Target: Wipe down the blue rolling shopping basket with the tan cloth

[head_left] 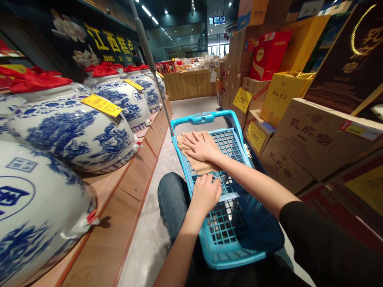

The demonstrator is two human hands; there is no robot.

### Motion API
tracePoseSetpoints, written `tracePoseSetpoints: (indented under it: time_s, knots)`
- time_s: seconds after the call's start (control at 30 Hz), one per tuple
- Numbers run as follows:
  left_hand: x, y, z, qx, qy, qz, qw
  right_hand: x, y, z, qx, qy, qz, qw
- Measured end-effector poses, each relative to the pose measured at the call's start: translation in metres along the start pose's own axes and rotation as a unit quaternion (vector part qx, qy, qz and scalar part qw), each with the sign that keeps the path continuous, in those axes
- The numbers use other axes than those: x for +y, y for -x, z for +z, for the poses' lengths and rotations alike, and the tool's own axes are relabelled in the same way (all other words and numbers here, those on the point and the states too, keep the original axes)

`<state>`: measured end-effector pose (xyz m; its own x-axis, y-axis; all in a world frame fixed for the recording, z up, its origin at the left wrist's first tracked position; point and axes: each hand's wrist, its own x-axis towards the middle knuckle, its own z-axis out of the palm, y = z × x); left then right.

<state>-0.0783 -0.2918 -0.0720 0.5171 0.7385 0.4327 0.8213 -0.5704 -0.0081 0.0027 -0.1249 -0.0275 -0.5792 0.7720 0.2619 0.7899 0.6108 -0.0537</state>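
A blue plastic rolling shopping basket [236,259] stands between my knees, with a gridded panel across its far half. A tan cleaning cloth [199,165] lies spread on the far left of that panel. My right hand [200,147] is flat on the cloth, fingers spread. Closer to me, my left hand [206,189] is closed, its fingers curled over the basket's crossbar beside the cloth's near edge. The fingertips are partly hidden. A long grey pole [149,56] rises from the basket's left side.
Large blue-and-white porcelain jars [68,127] with red cloth tops line a wooden platform [131,179] on my left. Cardboard boxes [326,135] and gift bags [283,95] are stacked close on the right. Ahead, a wooden counter [188,83] carries packaged goods.
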Motion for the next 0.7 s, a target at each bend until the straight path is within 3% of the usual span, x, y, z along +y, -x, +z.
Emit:
tracePoseSetpoints:
  time_s: [0.3,0.7]
  knots:
    - [-0.003,0.001,-0.004,-0.016,0.022,-0.001,1.0,0.018,-0.03,0.003,0.011,-0.006,0.04,0.999]
    - [-0.004,0.004,-0.002,-0.002,0.024,0.001,1.0,0.081,0.008,-0.011,0.055,0.02,0.147,0.987]
